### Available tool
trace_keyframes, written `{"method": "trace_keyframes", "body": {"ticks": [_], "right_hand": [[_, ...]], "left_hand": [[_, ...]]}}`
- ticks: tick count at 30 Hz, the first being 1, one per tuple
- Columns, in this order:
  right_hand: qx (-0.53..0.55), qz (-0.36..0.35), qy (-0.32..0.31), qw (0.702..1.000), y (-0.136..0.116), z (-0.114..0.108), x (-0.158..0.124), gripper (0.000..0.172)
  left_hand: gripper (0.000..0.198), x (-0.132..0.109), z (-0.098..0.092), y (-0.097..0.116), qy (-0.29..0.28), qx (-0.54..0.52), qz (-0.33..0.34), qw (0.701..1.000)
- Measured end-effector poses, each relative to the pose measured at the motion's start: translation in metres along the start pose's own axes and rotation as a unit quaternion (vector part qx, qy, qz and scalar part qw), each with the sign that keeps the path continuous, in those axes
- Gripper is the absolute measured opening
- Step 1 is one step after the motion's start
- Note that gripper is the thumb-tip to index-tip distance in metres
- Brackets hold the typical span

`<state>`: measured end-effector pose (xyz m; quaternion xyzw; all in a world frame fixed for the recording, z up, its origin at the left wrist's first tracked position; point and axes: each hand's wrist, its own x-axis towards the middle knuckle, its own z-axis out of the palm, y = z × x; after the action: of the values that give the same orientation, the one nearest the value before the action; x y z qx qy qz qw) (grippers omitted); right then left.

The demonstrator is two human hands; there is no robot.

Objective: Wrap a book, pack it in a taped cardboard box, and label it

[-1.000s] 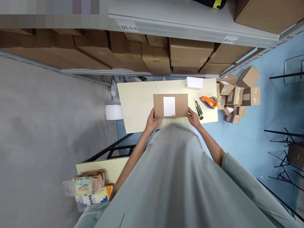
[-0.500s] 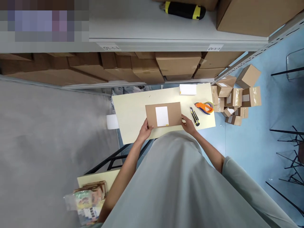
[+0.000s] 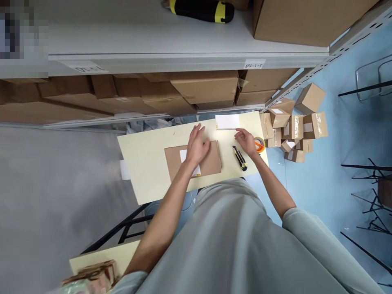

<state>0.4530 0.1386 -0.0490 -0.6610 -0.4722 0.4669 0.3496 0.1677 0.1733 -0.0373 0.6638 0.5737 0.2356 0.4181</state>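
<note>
A flat brown cardboard box (image 3: 211, 161) with a white label (image 3: 183, 154) lies on the cream table (image 3: 143, 163). My left hand (image 3: 197, 148) is over the box's far side with its fingers apart, hiding part of the label. I cannot tell whether it touches the cardboard. Nothing shows in my right hand (image 3: 245, 141), whose fingers are loosely bent and apart, just below the stack of white labels (image 3: 227, 121). Nearest to that hand are a black and yellow box cutter (image 3: 239, 159) and an orange tape dispenser (image 3: 260, 144), partly hidden behind the wrist.
Above the table's far side runs a grey shelf (image 3: 153, 61) with brown boxes (image 3: 205, 87) beneath it and a large cutter (image 3: 202, 10) on top. Several taped parcels (image 3: 295, 126) are piled at the right. A side table (image 3: 101, 254) with packaged goods (image 3: 94, 277) stands lower left.
Both hands have let go of the box's sides. My left hand has moved up over the box, and my right hand has moved up toward the white labels. The view has shifted.
</note>
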Motion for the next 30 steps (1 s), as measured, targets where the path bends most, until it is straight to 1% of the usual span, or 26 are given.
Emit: {"method": "trace_keyframes", "body": {"ticks": [3,5,7,9,12,15,19,24,27,30], "right_hand": [[-0.032,-0.008,0.022,0.999,-0.004,-0.011,0.029,0.041],[-0.071,-0.019,0.031,0.997,-0.007,-0.012,0.044,0.035],[-0.107,-0.029,0.029,0.993,-0.008,-0.009,0.057,0.028],[-0.119,-0.037,0.014,0.992,-0.008,-0.004,0.067,0.024],[-0.082,-0.04,-0.02,0.996,-0.004,0.002,0.076,0.028],[-0.024,-0.033,-0.037,0.999,0.001,0.007,0.078,0.035],[0.029,-0.021,-0.033,0.999,0.008,0.011,0.077,0.043],[0.055,-0.023,-0.027,0.998,0.014,0.011,0.073,0.052],[0.063,-0.024,-0.025,0.997,0.014,0.012,0.069,0.058],[0.068,-0.009,-0.025,0.997,0.011,0.011,0.063,0.066]], "left_hand": [[0.082,0.065,0.03,0.0,-0.046,-0.011,0.023,0.999],[0.096,0.099,0.047,-0.006,-0.089,0.008,0.027,0.996],[0.104,0.121,0.06,-0.013,-0.121,0.032,0.031,0.992],[0.107,0.134,0.067,-0.018,-0.134,0.039,0.039,0.989],[0.104,0.141,0.071,-0.02,-0.134,0.036,0.041,0.989],[0.097,0.141,0.069,-0.017,-0.134,0.032,0.044,0.989],[0.087,0.14,0.065,-0.017,-0.14,0.056,0.062,0.987],[0.091,0.14,0.062,-0.022,-0.17,0.126,0.086,0.974],[0.087,0.138,0.06,-0.024,-0.17,0.129,0.093,0.973],[0.085,0.133,0.059,-0.022,-0.162,0.124,0.087,0.975]]}}
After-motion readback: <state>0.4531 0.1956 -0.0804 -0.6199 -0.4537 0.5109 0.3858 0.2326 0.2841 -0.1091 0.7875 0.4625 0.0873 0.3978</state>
